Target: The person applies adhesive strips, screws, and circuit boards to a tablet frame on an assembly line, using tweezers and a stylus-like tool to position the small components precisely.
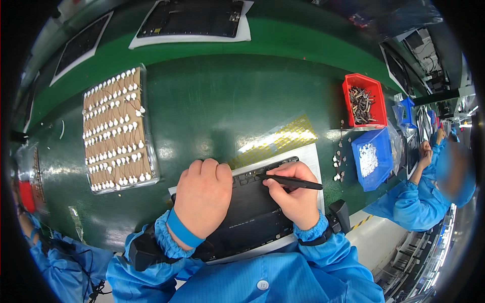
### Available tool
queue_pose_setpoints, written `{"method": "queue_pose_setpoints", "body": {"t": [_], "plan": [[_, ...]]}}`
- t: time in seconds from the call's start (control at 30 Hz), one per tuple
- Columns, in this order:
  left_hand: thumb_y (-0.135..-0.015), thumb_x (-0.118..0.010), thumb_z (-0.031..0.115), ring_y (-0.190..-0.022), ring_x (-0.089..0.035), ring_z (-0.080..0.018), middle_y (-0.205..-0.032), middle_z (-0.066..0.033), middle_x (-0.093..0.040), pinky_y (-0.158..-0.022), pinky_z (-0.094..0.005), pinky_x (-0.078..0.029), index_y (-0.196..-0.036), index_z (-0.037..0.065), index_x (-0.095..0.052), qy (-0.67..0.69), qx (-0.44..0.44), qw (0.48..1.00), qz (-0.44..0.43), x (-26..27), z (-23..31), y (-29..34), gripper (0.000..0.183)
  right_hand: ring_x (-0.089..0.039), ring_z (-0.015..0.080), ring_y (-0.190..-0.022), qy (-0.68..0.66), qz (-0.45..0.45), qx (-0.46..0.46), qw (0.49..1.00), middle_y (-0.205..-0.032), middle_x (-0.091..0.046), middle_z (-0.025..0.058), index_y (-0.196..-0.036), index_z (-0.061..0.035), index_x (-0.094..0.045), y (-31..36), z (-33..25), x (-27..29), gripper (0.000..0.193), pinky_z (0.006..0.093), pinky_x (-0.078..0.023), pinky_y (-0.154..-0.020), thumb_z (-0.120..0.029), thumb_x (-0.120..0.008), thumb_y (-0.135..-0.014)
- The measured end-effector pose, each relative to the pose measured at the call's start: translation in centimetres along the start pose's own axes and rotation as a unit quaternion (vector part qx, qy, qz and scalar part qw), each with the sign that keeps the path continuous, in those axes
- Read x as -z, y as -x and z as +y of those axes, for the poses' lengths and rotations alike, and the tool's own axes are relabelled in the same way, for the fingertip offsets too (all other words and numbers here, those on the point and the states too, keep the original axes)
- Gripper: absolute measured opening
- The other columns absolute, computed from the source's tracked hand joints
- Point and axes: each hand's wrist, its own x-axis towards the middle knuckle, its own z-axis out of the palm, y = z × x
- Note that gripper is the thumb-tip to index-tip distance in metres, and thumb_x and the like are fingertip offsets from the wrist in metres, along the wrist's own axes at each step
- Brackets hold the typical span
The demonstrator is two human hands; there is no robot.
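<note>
A flat black device panel (252,214) lies on a white sheet (311,159) in front of me. My right hand (297,196) pinches a slim black pen-shaped tool (295,182), whose tip meets the panel's far edge strip near small parts. Over the panel's far left corner rests my left hand (204,197), back upward, with fingers bent and close together. Its fingertips and thumb are hidden, so whatever it may hold cannot be made out. Just beyond the panel lies a clear sheet with yellow stickers (285,135).
At left stands a clear tray (154,169) of white round parts with brown wires. A red bin (378,91) of small dark parts and a blue bin (386,164) of white pieces stand at right. Loose parts (337,160) lie beside them. A co-worker (419,202) sits further right.
</note>
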Motion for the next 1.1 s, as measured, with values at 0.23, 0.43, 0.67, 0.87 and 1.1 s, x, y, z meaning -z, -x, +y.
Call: {"method": "queue_pose_setpoints", "body": {"t": [0.23, 0.43, 0.67, 0.87, 1.1], "plan": [[-0.067, -0.061, 0.005, -0.072, -0.055, -0.0339, -0.078, -0.0155, -0.053, -0.064, -0.0411, -0.045, -0.083, 0.002, -0.051, 0.042, -0.036, 0.997, -0.045, 1.1, -0.8, 0.5, 0.019, -0.058, 0.0200, -0.078, -0.140, 0.102, 0.131, 0.976, -0.086, -0.057, 0.0154, -0.085, 0.0002, -0.046, 2.1, -1.0, 3.4, 0.023, 0.0294, -0.049, -0.073, 0.012, -0.061, -0.071], [-0.063, -0.058, 0.010, -0.067, -0.057, -0.0340, -0.071, -0.0164, -0.057, -0.060, -0.0413, -0.046, -0.071, 0.003, -0.056, 0.016, -0.029, 0.995, -0.097, 0.6, -0.4, 0.9, 0.011, -0.058, 0.0182, -0.067, -0.141, 0.219, 0.148, 0.954, -0.087, -0.052, 0.0133, -0.087, -0.0012, -0.043, 5.7, -0.9, 8.1, 0.020, 0.0292, -0.051, -0.062, 0.010, -0.054, -0.076], [-0.062, -0.056, 0.009, -0.069, -0.054, -0.0340, -0.068, -0.0163, -0.055, -0.066, -0.0420, -0.044, -0.065, 0.001, -0.055, 0.013, -0.053, 0.998, -0.038, 0.4, 1.5, 2.2, 0.009, -0.055, 0.0182, -0.079, -0.103, 0.253, 0.222, 0.936, -0.091, -0.050, 0.0120, -0.090, -0.0002, -0.044, 6.8, 0.9, 11.6, 0.018, 0.0288, -0.047, -0.075, 0.009, -0.052, -0.077], [-0.077, -0.063, 0.023, -0.071, -0.053, -0.0370, -0.074, -0.0190, -0.056, -0.063, -0.0438, -0.043, -0.073, -0.001, -0.054, 0.058, 0.024, 0.998, 0.002, 0.1, 2.7, 2.9, 0.026, -0.055, 0.0177, -0.076, 0.013, 0.205, 0.150, 0.967, -0.085, -0.052, 0.0102, -0.089, 0.0012, -0.054, 4.6, -2.3, 14.4, 0.013, 0.0270, -0.044, -0.070, 0.005, -0.048, -0.078], [-0.086, -0.054, 0.016, -0.067, -0.052, -0.0171, -0.072, -0.0075, -0.055, -0.060, -0.0330, -0.041, -0.080, 0.001, -0.055, 0.245, 0.125, 0.958, -0.077, 5.6, 1.4, -1.9, 0.016, -0.056, 0.0344, -0.077, 0.383, 0.161, 0.197, 0.888, -0.080, -0.058, 0.0166, -0.081, -0.0022, -0.058, -6.4, -8.1, 22.1, 0.014, 0.0422, -0.045, -0.066, -0.012, -0.059, -0.072]]}}
